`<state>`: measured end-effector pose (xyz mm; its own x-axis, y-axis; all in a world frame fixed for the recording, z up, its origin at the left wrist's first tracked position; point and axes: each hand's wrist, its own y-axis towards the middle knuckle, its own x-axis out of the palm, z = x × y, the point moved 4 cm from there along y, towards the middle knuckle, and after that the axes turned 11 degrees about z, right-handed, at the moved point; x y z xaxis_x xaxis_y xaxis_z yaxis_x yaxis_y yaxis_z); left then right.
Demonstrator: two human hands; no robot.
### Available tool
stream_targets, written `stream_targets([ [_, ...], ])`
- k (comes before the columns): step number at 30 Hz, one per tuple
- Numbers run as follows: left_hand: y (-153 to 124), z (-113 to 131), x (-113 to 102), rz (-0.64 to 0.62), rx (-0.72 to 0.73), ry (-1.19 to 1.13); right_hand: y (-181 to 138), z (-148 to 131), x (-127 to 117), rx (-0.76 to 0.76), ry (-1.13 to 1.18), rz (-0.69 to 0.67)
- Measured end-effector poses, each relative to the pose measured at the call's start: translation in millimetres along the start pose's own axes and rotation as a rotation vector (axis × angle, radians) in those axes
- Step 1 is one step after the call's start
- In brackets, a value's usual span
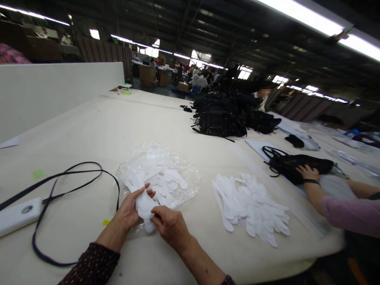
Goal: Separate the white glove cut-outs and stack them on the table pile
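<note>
The left hand (129, 208), palm up, grips flat white round-ended strips (144, 204) before a crumpled clear plastic bag (191, 178); the right hand (171, 226), knuckles up, pinches their edge. Beyond, a heap of similar strips (252, 206) covers some cream table (208, 257).

The left hand (130, 208) is turned palm up, fingers curled, its forearm (111, 235) slanting back toward seven o'clock. Just beside it, near four o'clock, the right hand (172, 225) shows its back, fingertips (154, 211) pinched toward ten o'clock.
</note>
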<state>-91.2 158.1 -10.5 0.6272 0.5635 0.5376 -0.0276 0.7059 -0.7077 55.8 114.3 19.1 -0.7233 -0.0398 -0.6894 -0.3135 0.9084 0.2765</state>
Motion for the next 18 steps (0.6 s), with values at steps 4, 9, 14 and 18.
stream_targets([
  [4, -1, 4, -2, 0.003, 0.01, 0.009, 5, -6, -12, 0.055, 0.156, -0.014],
  [9, 1, 8, -2, 0.009, 0.022, 0.004, -3, -16, -13, -0.087, 0.214, -0.334],
  [14, -1, -1, -1, 0.019, 0.002, 0.02, 3, -21, -1, -0.2, 0.084, -0.26],
  [18, -6, 0, -3, 0.025, 0.001, 0.016, 0, -19, 1, -0.207, 0.059, -0.261],
])
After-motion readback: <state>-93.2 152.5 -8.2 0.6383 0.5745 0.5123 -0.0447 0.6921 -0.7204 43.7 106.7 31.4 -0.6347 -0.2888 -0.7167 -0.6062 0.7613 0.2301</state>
